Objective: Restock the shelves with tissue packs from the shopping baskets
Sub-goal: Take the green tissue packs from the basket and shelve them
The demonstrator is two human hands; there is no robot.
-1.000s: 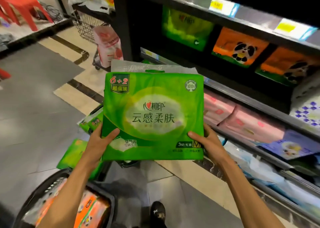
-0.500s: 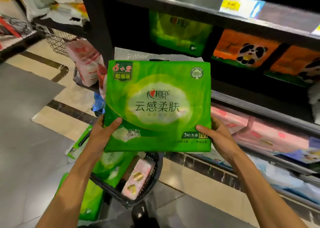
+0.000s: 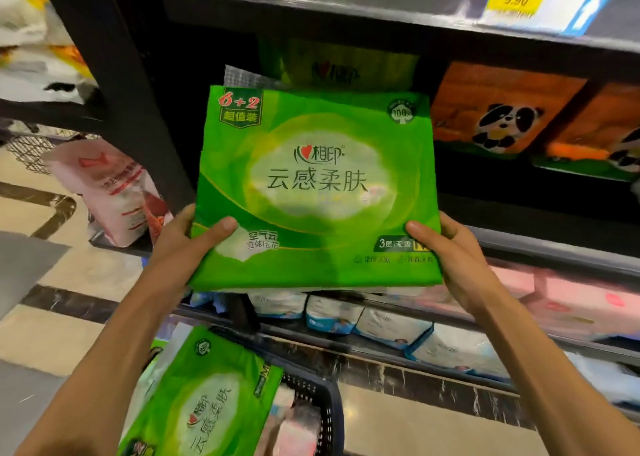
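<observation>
I have my left hand (image 3: 180, 244) and right hand (image 3: 457, 258) gripping the green tissue pack (image 3: 315, 185) before the matching shelved pack (image 3: 346, 71) at twelve o'clock, not yet placed, with more waiting in the basket (image 3: 332, 407) at six.

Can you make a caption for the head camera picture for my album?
Left hand and right hand hold a green tissue pack before the dark shelf.

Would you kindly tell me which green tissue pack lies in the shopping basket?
The lowest green pack; the raised pack is gripped by the left hand and right hand, the third pack sits shelved.
</observation>
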